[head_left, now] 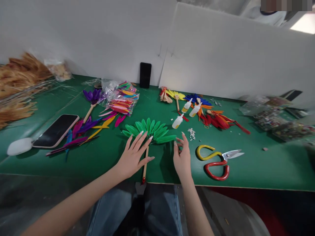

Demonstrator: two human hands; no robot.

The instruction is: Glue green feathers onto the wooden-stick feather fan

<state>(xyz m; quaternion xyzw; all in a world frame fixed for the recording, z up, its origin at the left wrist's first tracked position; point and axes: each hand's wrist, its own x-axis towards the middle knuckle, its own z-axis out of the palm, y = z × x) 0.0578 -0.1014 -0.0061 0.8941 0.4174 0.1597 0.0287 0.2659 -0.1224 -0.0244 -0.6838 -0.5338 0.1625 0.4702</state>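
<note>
A fan of green feathers (162, 131) lies spread on the table, its wooden stick handle (145, 164) pointing toward my lap with a red bit at the end. My left hand (134, 157) rests over the base of the fan and the top of the stick, fingers spread and pointing away. To the right, my right hand (182, 154) stands beside the tip of the outermost feather, index finger and thumb apart, the other fingers curled. Whether it touches that tip I cannot tell. Past it lie scissors (222, 159) with one yellow and one red handle.
Small glue bottles (177, 121) and white beads (191, 133) lie beyond my right hand. Red feathers (219, 121), a purple feather fan (92, 96), bagged colourful feathers (123, 101) and a pale-cased phone (56, 131) surround the work. A black phone (145, 75) leans against the back board.
</note>
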